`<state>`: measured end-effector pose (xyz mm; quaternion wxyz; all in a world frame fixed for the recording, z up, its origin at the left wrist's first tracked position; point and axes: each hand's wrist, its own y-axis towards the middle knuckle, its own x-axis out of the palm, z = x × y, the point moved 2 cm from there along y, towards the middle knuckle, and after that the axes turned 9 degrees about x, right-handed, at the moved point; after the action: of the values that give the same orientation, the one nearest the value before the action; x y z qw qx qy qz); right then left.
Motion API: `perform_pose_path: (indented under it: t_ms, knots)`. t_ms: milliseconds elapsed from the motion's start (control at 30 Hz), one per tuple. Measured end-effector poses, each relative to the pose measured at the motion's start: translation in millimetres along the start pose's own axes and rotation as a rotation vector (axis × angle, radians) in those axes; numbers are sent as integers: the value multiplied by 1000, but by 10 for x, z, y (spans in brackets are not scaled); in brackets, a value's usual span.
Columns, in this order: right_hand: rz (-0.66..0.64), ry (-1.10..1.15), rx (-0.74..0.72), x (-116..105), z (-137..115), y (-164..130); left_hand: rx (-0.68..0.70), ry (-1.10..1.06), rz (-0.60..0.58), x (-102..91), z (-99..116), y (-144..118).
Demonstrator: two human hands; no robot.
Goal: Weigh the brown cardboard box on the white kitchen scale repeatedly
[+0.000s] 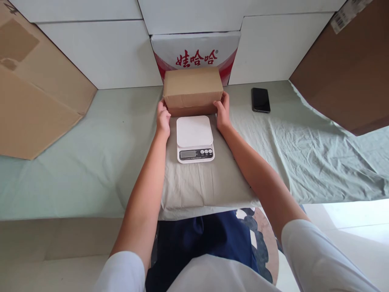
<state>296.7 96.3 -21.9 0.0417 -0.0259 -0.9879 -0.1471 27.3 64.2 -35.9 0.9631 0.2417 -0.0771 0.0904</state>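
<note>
A closed brown cardboard box (193, 87) is gripped between my two hands at the back of the cloth-covered table. My left hand (163, 117) holds its left side near the lower front corner. On the opposite side, my right hand (223, 111) has its thumb on the front face and its fingers around the right edge. Just in front of the box, between my forearms, lies a white digital kitchen scale (195, 134) with nothing on its platform. The scale's display looks blank. The box's underside is hidden.
A black smartphone (260, 100) lies right of the box. Behind it stands a white and red carton (194, 48) with printed characters, against white panels (97, 52). Large cardboard boxes flank the table, one on the left (36, 93) and one on the right (352, 73). The green tablecloth (91, 162) is wrinkled.
</note>
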Motion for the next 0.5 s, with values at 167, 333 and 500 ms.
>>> perform_pose_path:
  t_ms: [167, 333, 500]
  knots:
    - [38, 57, 63, 59, -8, -72, 29, -13, 7, 74, 80, -18]
    - [55, 62, 95, 53, 30, -7, -35, -13, 38, 53, 146, -21]
    - [329, 131, 189, -532, 89, 254, -26, 10, 197, -615, 329, 40]
